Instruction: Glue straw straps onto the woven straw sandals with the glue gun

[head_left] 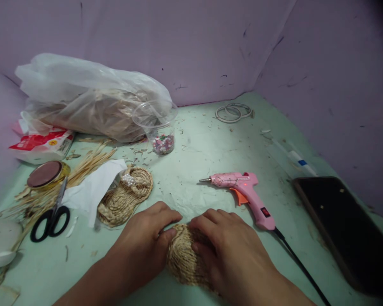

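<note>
A braided straw slipper sole [185,259] lies on the table at the bottom middle, between my two hands. My left hand [150,236] pinches its left and far edge with thumb and fingertips. Over its right side curls my right hand [225,244], hiding much of that part. Left of them rests a small braided straw slipper [124,199] with a strap and a cluster of white pearl beads. White paper [97,187] partly lies against this slipper. To the right, a pink glue gun [242,187] lies on its side, its nozzle facing left and its switch glowing red.
Black-handled scissors [52,219], loose straw [87,165] and a round tin [47,174] are at left. Behind stand a plastic bag of straw [95,106] and a clear cup [161,131] of beads. A phone [344,229] and the glue gun's cord [300,263] occupy the right.
</note>
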The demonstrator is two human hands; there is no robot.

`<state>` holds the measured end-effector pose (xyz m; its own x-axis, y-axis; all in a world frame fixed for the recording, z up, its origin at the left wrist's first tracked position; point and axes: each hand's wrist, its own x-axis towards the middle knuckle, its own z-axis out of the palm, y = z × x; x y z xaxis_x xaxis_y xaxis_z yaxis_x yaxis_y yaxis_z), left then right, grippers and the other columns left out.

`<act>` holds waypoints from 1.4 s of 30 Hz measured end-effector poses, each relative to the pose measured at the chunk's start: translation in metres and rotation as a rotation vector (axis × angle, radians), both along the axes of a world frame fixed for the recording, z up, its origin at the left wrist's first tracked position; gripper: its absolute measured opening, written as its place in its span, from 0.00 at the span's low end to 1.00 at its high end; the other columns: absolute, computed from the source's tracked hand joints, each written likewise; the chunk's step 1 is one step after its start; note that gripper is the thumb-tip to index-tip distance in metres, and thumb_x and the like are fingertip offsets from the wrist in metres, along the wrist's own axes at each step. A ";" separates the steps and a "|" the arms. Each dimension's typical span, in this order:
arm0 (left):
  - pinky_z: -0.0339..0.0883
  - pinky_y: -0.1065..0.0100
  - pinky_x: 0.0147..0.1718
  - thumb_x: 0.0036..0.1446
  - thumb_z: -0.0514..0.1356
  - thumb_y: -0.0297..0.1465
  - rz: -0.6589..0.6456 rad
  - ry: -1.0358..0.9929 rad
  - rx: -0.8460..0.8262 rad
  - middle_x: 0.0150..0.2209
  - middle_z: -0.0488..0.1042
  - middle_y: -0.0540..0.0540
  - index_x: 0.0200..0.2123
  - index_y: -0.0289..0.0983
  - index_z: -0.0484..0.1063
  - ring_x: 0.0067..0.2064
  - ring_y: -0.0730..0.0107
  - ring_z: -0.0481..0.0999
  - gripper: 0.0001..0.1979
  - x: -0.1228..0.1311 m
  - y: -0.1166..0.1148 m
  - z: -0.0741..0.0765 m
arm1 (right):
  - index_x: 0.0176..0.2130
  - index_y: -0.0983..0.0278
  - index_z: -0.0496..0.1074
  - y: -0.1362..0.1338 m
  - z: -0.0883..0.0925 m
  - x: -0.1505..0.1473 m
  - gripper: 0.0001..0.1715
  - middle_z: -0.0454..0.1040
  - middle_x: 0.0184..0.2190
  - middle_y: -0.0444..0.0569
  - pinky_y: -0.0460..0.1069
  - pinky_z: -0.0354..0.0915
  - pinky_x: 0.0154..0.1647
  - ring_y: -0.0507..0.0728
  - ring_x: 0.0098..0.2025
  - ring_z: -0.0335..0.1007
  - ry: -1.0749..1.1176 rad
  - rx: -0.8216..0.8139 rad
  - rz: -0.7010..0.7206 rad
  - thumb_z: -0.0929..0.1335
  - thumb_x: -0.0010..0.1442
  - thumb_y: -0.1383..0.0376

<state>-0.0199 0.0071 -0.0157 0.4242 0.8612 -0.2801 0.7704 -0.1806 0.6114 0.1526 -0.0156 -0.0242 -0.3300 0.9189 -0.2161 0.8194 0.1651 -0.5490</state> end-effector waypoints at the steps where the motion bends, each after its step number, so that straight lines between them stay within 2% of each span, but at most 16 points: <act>1: 0.63 0.68 0.38 0.53 0.51 0.26 -0.009 0.002 -0.008 0.35 0.72 0.48 0.38 0.41 0.72 0.38 0.69 0.70 0.13 0.000 0.001 0.000 | 0.32 0.59 0.71 0.000 0.000 0.000 0.08 0.71 0.30 0.47 0.53 0.53 0.34 0.58 0.33 0.63 0.000 0.001 0.000 0.64 0.50 0.68; 6: 0.61 0.69 0.36 0.53 0.52 0.26 0.005 0.008 -0.032 0.32 0.70 0.50 0.32 0.41 0.73 0.36 0.70 0.69 0.11 0.002 0.002 -0.003 | 0.33 0.59 0.70 -0.001 -0.001 -0.001 0.10 0.70 0.30 0.47 0.52 0.53 0.33 0.58 0.34 0.63 0.009 0.009 -0.001 0.63 0.49 0.69; 14: 0.60 0.67 0.35 0.51 0.53 0.26 0.068 0.010 -0.001 0.32 0.71 0.50 0.30 0.39 0.70 0.36 0.69 0.69 0.06 0.001 0.001 -0.009 | 0.35 0.59 0.70 -0.001 -0.001 -0.001 0.11 0.70 0.32 0.47 0.53 0.53 0.34 0.59 0.35 0.63 -0.008 0.000 0.012 0.64 0.49 0.69; 18: 0.61 0.70 0.33 0.54 0.51 0.28 0.095 -0.129 0.008 0.29 0.71 0.51 0.28 0.38 0.70 0.32 0.72 0.69 0.08 0.000 0.002 -0.003 | 0.35 0.59 0.69 -0.002 -0.001 0.000 0.10 0.70 0.31 0.47 0.53 0.53 0.34 0.59 0.35 0.63 -0.032 0.023 0.021 0.63 0.51 0.69; 21: 0.59 0.72 0.28 0.54 0.54 0.33 0.115 -0.159 0.084 0.27 0.70 0.51 0.28 0.38 0.69 0.29 0.74 0.67 0.07 0.005 -0.005 0.006 | 0.35 0.60 0.69 -0.003 -0.001 0.001 0.10 0.70 0.30 0.47 0.53 0.52 0.33 0.59 0.34 0.63 -0.055 0.046 0.030 0.63 0.52 0.69; 24: 0.58 0.71 0.27 0.51 0.58 0.37 0.036 -0.108 0.187 0.29 0.69 0.51 0.29 0.39 0.68 0.29 0.72 0.66 0.07 0.012 -0.018 0.011 | 0.33 0.60 0.69 -0.003 0.000 0.001 0.08 0.70 0.28 0.47 0.52 0.51 0.32 0.59 0.32 0.63 -0.065 0.056 0.031 0.64 0.51 0.69; 26: 0.56 0.70 0.27 0.52 0.55 0.35 0.026 -0.020 0.213 0.28 0.69 0.50 0.29 0.39 0.67 0.29 0.72 0.66 0.06 0.014 -0.023 0.012 | 0.33 0.60 0.69 -0.003 0.000 0.000 0.07 0.70 0.28 0.47 0.52 0.52 0.32 0.59 0.32 0.63 -0.073 0.058 0.029 0.64 0.51 0.68; 28: 0.55 0.70 0.25 0.53 0.53 0.32 0.092 0.055 0.182 0.25 0.69 0.51 0.25 0.39 0.67 0.26 0.73 0.65 0.07 0.014 -0.023 0.013 | 0.34 0.60 0.70 -0.003 0.000 0.000 0.08 0.70 0.29 0.47 0.53 0.52 0.33 0.59 0.33 0.63 -0.084 0.054 0.031 0.64 0.52 0.68; 30: 0.54 0.71 0.23 0.52 0.53 0.31 0.195 0.065 0.062 0.20 0.67 0.53 0.23 0.39 0.67 0.24 0.74 0.64 0.08 0.012 -0.019 0.014 | 0.35 0.60 0.70 -0.002 0.001 0.000 0.09 0.71 0.30 0.47 0.53 0.53 0.34 0.60 0.35 0.64 -0.087 0.042 0.028 0.64 0.52 0.68; 34: 0.54 0.75 0.21 0.49 0.55 0.32 0.356 -0.139 -0.278 0.18 0.63 0.55 0.23 0.38 0.67 0.22 0.77 0.61 0.06 0.010 -0.012 0.016 | 0.36 0.60 0.70 -0.001 0.002 0.001 0.11 0.71 0.32 0.47 0.52 0.55 0.33 0.59 0.36 0.65 -0.055 0.013 0.007 0.65 0.50 0.69; 36: 0.54 0.76 0.21 0.48 0.56 0.32 0.375 -0.248 -0.358 0.20 0.63 0.56 0.27 0.38 0.68 0.22 0.78 0.62 0.04 0.009 -0.015 0.016 | 0.36 0.60 0.70 -0.002 0.003 0.001 0.11 0.71 0.32 0.47 0.51 0.54 0.31 0.59 0.35 0.65 -0.061 -0.002 -0.020 0.66 0.49 0.69; 38: 0.54 0.75 0.21 0.48 0.57 0.32 0.384 -0.245 -0.346 0.21 0.64 0.56 0.33 0.40 0.68 0.22 0.78 0.62 0.07 0.010 -0.020 0.014 | 0.36 0.61 0.69 -0.004 0.004 0.001 0.11 0.71 0.31 0.47 0.51 0.54 0.29 0.59 0.33 0.66 -0.083 -0.022 -0.076 0.66 0.49 0.69; 40: 0.55 0.74 0.21 0.47 0.57 0.32 0.407 -0.145 -0.273 0.23 0.65 0.56 0.37 0.41 0.68 0.22 0.77 0.62 0.11 0.011 -0.025 0.011 | 0.37 0.61 0.68 -0.007 0.005 0.004 0.12 0.71 0.31 0.47 0.50 0.53 0.28 0.59 0.32 0.66 -0.097 -0.035 -0.145 0.67 0.49 0.68; 42: 0.56 0.73 0.22 0.47 0.58 0.33 0.419 -0.046 -0.200 0.22 0.65 0.55 0.37 0.41 0.68 0.22 0.76 0.62 0.11 0.013 -0.029 0.009 | 0.39 0.61 0.66 -0.008 0.008 0.011 0.13 0.72 0.30 0.46 0.50 0.54 0.27 0.58 0.30 0.66 -0.067 -0.061 -0.186 0.67 0.50 0.67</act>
